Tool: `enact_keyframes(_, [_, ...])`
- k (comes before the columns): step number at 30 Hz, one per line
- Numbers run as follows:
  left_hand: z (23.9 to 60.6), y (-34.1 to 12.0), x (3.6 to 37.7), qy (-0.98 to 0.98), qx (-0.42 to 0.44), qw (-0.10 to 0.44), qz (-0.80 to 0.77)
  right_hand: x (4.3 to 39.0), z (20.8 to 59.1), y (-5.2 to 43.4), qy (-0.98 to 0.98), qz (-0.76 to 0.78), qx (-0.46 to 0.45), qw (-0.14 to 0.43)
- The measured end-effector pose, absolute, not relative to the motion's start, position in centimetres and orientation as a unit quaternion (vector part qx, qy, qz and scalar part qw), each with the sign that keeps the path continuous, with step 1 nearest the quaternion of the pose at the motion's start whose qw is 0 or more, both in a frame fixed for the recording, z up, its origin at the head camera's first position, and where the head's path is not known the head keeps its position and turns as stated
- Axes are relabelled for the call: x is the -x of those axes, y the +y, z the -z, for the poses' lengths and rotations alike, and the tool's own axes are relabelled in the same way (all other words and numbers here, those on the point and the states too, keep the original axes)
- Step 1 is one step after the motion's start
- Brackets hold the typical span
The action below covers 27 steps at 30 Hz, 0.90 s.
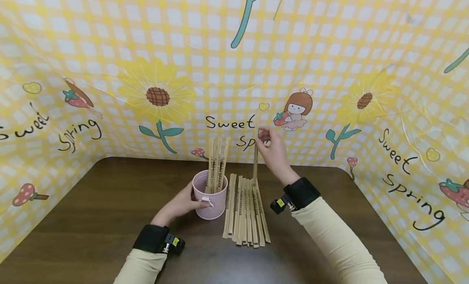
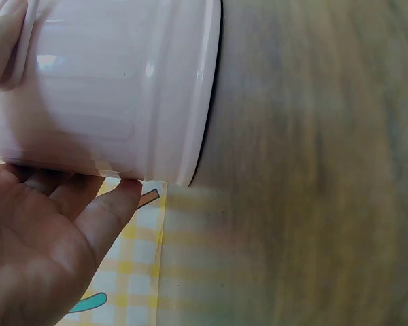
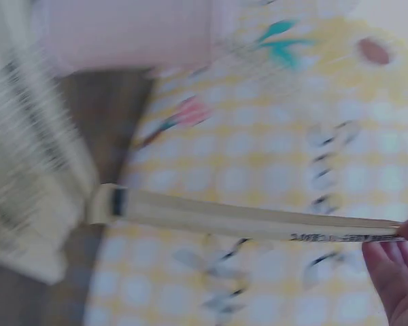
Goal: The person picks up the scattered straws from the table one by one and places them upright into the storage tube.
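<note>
My left hand (image 1: 182, 203) grips a small pink bucket (image 1: 212, 210), thumb over the front and fingers around the side; the left wrist view shows its fingers (image 2: 109, 214) against the bucket wall. Several paper-wrapped sticks (image 1: 217, 168) stand in the bucket, leaning slightly, their lower ends hidden. Between thumb and fingertips, my right hand (image 1: 274, 156) pinches one slim brown paper-wrapped stick (image 1: 255, 166) near its upper end. That stick hangs upright above the far end of a row of similar sticks (image 1: 246, 213) lying beside the bucket. Whether its lower end touches them I cannot tell.
The dark brown wooden table (image 1: 84, 227) has rounded back corners. A yellow and white checked cloth (image 1: 227, 80) with flowers and lettering hangs behind it and along both sides. Each wrist wears a black band with a small camera.
</note>
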<state>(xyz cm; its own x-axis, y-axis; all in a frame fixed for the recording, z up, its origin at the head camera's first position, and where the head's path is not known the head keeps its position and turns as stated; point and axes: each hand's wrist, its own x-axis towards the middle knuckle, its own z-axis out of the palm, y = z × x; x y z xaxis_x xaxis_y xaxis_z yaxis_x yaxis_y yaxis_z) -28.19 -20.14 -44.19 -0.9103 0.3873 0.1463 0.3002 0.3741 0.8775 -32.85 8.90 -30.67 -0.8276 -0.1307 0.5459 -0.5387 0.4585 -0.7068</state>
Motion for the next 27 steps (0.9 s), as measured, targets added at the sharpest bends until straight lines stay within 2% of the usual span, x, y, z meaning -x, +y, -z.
enact_keyframes(5, [44.2, -20.3, 28.2, 0.824, -0.201, 0.047, -0.527, 31.1, 27.7, 7.0, -0.753, -0.576, -0.227, 0.222])
enact_keyframes(9, [44.0, -20.3, 28.1, 0.822, -0.198, 0.049, -0.532, 30.2, 27.2, 5.6, -0.731, -0.604, -0.231, 0.216])
enact_keyframes(20, [44.3, -20.3, 27.9, 0.821, -0.21, 0.054, -0.528, 29.7, 30.9, 3.4, -0.768, -0.557, -0.264, 0.172])
enact_keyframes(27, [44.0, -20.5, 28.0, 0.818, -0.198, 0.059, -0.536, 30.4, 33.0, 3.2, -0.784, -0.539, -0.26, 0.166])
